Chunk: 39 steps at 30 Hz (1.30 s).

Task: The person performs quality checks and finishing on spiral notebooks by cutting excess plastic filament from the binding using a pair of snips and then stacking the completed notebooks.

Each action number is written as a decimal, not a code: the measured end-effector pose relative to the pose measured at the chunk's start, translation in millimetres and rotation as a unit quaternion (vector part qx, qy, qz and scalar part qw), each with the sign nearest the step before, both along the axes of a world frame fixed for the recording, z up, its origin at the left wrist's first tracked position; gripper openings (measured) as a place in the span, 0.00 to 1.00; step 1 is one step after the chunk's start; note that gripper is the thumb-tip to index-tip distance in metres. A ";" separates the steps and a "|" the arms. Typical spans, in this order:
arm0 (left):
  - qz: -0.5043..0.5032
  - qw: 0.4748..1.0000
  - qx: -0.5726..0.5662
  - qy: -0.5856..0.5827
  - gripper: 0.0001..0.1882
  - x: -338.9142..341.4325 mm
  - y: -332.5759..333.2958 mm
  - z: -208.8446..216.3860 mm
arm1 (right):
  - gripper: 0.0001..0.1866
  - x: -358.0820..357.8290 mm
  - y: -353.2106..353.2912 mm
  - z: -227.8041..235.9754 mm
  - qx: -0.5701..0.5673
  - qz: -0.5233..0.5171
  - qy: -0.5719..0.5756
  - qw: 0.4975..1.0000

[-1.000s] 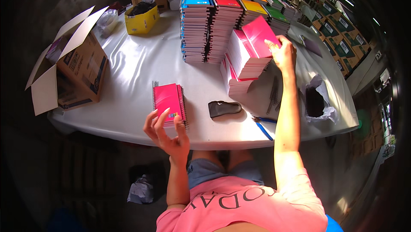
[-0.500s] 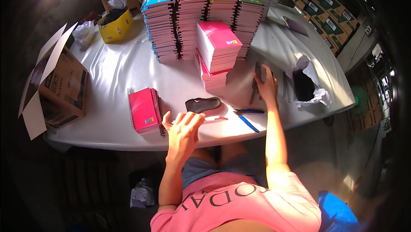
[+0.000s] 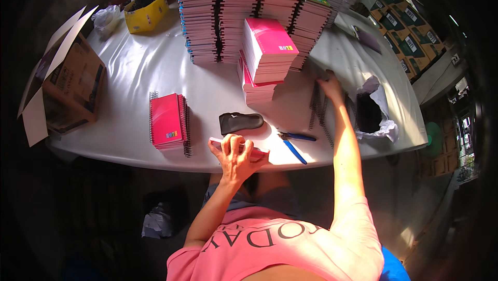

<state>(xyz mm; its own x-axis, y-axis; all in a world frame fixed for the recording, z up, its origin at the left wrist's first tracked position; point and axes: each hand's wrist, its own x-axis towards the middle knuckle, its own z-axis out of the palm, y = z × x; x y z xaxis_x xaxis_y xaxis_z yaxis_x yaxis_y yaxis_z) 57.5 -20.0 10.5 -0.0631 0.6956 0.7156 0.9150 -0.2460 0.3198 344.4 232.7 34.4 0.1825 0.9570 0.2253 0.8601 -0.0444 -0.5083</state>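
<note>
I have the left hand (image 3: 237, 162) clamped on a pink-covered notebook (image 3: 258, 154), with the blue-handled pliers (image 3: 296, 152) just to the right of that grip. My right hand (image 3: 333, 88) reaches among black spiral binding coils (image 3: 314, 108); I cannot tell whether its fingers have closed on one.

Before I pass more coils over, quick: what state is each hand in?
Left hand: closed on a pink-covered notebook, partly hidden.
Right hand: at the dark spiral binding coils; open or closed cannot be told.
</note>
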 end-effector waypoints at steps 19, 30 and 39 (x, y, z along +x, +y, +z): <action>-0.006 1.000 -0.019 -0.022 0.27 0.2 8.1 13.4 | 0.18 -0.1 -70.1 117.6 0.118 0.238 0.502 0.823; -0.016 1.000 -0.019 -0.019 0.26 0.3 2.9 15.3 | 0.11 -101.9 -222.0 32.0 -0.030 0.298 0.260 0.918; -0.011 0.999 -0.046 -0.010 0.27 -1.6 3.9 15.2 | 0.11 -100.9 -218.3 46.0 -0.279 0.317 0.291 0.858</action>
